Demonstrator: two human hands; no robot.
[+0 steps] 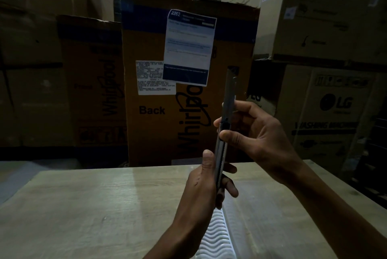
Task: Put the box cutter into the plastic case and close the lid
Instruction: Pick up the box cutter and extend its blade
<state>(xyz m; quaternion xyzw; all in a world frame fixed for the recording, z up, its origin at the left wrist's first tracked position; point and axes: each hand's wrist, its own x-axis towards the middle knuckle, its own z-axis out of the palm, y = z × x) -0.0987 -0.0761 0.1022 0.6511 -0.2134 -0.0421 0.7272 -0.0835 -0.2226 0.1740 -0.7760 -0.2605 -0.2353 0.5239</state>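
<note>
Upright, box cutter (226, 124) gripped low by left hand (206, 187), higher by right hand (251, 133).

I see both hands raised above the table (88, 206), the left hand (201, 187) and right hand (257, 139) gripping the upright box cutter (227, 116), so they fill the air over the table's middle. Below them the plastic case (217, 231) lies on the tabletop near my edge, partly hidden by the left forearm, which blocks a straight drop from that side. The table's left half is bare and open to a hand. Its right part is crossed by the right forearm. Beyond the far edge, the cardboard boxes (159, 124) stand as a wall, closing off any reach past the table.
</note>
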